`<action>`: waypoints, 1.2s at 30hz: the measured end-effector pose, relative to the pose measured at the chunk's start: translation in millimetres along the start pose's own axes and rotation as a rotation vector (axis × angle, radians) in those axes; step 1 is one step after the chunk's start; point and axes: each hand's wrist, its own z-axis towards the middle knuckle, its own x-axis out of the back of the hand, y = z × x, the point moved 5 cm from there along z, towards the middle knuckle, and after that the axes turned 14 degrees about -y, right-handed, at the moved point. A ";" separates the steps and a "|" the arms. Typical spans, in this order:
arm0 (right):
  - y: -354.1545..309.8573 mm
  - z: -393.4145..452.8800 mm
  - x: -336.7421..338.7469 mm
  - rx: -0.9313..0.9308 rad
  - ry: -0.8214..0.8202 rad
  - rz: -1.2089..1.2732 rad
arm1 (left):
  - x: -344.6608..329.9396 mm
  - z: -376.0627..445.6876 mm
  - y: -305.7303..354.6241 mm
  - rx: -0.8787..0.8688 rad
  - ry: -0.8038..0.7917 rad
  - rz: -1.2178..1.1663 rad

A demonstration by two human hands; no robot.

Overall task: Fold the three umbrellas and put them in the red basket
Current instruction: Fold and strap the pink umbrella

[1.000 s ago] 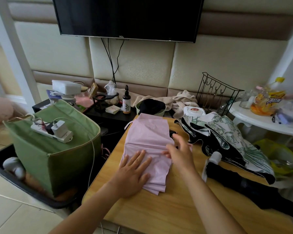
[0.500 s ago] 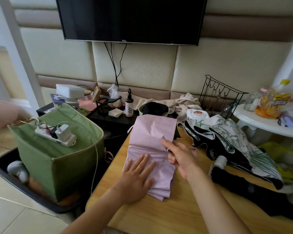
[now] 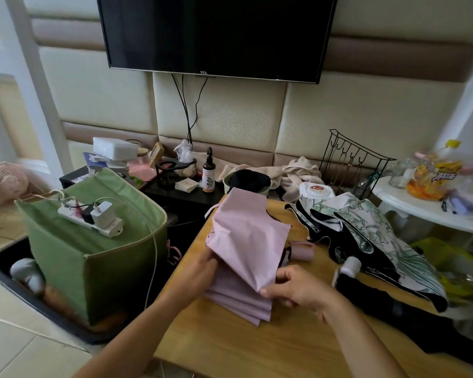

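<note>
Pink umbrella [image 3: 246,241] on the table [image 3: 257,347], my left hand [image 3: 200,271] gripping its left edge, my right hand [image 3: 295,287] pinching a raised panel, floral umbrella [image 3: 366,227] and black umbrella [image 3: 380,298] lying to the right.

Two bare forearms come up from the lower edge, at about 7 and 5 o'clock. No sleeve covers either one as far as the edge. The left hand [image 3: 200,271] and the right hand [image 3: 298,289] wear no glove, ring, watch or bracelet on the parts that show. The nails are short and unpainted.
</note>
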 end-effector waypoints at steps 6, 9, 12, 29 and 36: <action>13.8 -4.3 -5.9 -0.109 -0.056 -0.095 | 16.1 -3.9 -1.3 0.053 0.103 -0.500; 17.4 -4.0 -6.5 -0.131 -0.064 -0.117 | 13.9 -1.1 -3.5 0.069 -0.008 -0.408; 18.2 -4.0 -3.8 -0.121 -0.083 -0.122 | 16.8 0.7 -7.9 0.081 -0.030 -0.390; -3.9 -7.3 25.5 0.402 0.213 0.659 | 18.5 -6.1 3.6 0.062 -0.110 -0.382; -10.9 -6.9 19.1 0.458 0.203 0.473 | 40.0 -22.0 36.3 -0.083 0.188 -0.245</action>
